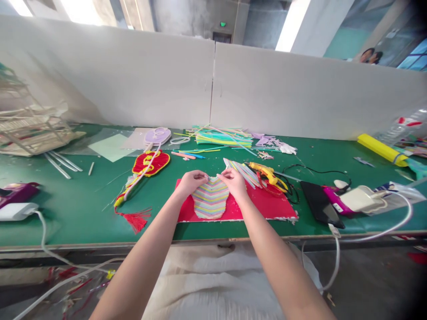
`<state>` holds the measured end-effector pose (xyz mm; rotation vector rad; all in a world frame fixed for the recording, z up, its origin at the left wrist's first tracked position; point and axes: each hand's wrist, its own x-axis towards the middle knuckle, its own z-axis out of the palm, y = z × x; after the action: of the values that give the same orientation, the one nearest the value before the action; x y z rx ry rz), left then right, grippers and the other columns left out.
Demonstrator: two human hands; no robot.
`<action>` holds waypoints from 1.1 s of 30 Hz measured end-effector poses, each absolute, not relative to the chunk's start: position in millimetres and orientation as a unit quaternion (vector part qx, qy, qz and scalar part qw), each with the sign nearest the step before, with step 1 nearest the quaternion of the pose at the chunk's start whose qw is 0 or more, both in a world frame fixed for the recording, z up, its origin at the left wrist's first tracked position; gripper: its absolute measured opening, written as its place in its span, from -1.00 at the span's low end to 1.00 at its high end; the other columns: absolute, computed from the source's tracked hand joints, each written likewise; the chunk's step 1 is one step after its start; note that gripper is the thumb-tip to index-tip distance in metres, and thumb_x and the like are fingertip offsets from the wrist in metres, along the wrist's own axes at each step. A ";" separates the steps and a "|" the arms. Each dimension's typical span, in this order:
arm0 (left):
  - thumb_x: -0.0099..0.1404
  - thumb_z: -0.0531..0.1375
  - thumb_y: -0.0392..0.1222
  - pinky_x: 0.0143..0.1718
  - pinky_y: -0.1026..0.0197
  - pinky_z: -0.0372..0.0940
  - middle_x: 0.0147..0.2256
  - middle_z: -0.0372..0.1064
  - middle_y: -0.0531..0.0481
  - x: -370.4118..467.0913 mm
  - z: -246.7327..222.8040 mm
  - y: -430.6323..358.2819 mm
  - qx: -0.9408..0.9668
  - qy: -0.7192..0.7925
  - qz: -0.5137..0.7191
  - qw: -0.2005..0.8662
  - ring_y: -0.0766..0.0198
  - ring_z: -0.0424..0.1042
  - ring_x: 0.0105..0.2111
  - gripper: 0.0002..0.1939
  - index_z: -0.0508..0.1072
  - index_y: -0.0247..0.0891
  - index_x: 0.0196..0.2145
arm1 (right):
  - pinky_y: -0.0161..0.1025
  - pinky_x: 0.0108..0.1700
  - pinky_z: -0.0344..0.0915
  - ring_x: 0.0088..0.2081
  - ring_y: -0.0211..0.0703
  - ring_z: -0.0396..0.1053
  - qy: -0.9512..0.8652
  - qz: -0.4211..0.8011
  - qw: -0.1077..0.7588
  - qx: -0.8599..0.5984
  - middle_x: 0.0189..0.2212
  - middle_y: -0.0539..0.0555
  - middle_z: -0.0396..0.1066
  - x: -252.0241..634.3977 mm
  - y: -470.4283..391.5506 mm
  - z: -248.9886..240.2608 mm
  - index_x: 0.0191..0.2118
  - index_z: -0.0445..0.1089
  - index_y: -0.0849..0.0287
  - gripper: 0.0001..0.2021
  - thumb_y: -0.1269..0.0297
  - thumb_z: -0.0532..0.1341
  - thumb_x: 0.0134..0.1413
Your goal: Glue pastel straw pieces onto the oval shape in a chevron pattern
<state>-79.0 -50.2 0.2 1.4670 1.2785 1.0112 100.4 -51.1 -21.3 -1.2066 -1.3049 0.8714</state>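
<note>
Appearing already joined stripe to stripe, the striped piece (pixel 211 202) lay between the fingers of the left hand (pixel 192 181) and right hand (pixel 235 181), both pinching its top edge, while loose strips (pixel 247 173) beside the right fingers lay unattached.

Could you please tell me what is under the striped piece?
Under the striped piece is a red board, visible on either side; whatever lies directly beneath the piece is covered and cannot be seen.
</note>
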 end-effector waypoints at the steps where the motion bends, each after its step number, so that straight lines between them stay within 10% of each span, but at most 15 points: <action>1: -0.12 0.32 0.01 -0.41 0.26 0.28 -0.48 0.51 -0.02 -79.2 -0.3 -50.0 0.598 0.519 0.408 0.455 0.22 0.45 -0.44 -0.69 0.50 -0.27 -0.46 | -0.25 -0.38 0.32 -0.47 -0.15 0.42 -0.558 0.359 0.544 -0.513 -0.57 -0.02 0.41 99.8 -51.6 -21.0 -0.45 0.29 0.11 -0.68 0.01 0.33 -0.23; 9: -0.08 0.28 -0.02 -0.43 0.27 0.25 -0.49 0.50 -0.01 -84.3 -7.1 -47.2 0.626 0.518 0.394 0.430 0.23 0.44 -0.45 -0.74 0.52 -0.26 -0.46 | -0.16 -0.15 0.28 -0.30 -0.08 0.38 -0.617 0.198 0.513 -0.563 -0.33 0.12 0.47 136.5 -57.6 9.7 -0.33 0.46 0.13 -0.81 0.14 0.20 0.01; 14: -0.07 0.27 -0.05 -0.41 0.26 0.27 -0.46 0.51 -0.03 -85.8 -8.3 -46.8 0.640 0.505 0.381 0.437 0.22 0.46 -0.43 -0.74 0.53 -0.26 -0.43 | -0.16 -0.14 0.23 -0.15 0.01 0.36 -0.566 -0.018 0.314 -0.762 -0.23 0.26 0.45 214.8 -59.0 26.4 -0.25 0.47 0.23 -0.73 0.16 0.13 0.10; 18: -0.11 0.28 -0.05 -0.40 0.25 0.30 -0.47 0.51 -0.03 -85.1 -4.2 -49.4 0.641 0.505 0.376 0.439 0.20 0.47 -0.43 -0.74 0.52 -0.26 -0.46 | -0.23 -0.36 0.21 -0.34 0.01 0.43 -0.539 0.056 0.207 -0.814 -0.40 0.26 0.50 250.4 -53.6 18.5 -0.35 0.50 0.27 -0.64 0.03 0.16 0.06; 33: -0.03 0.24 -0.07 -0.47 0.28 0.22 -0.52 0.50 0.03 -92.0 6.3 -47.6 0.658 0.570 0.330 0.366 0.20 0.42 -0.46 -0.82 0.58 -0.18 -0.49 | -0.15 -0.24 0.21 -0.17 0.12 0.40 -0.513 -0.019 0.230 -0.827 -0.19 0.39 0.42 249.1 -62.4 8.8 -0.17 0.39 0.34 -0.55 0.05 -0.06 0.22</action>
<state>-92.0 -47.6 6.3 1.6910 1.4639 0.8475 249.1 -62.4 8.8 -2.2741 -1.4121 -0.0523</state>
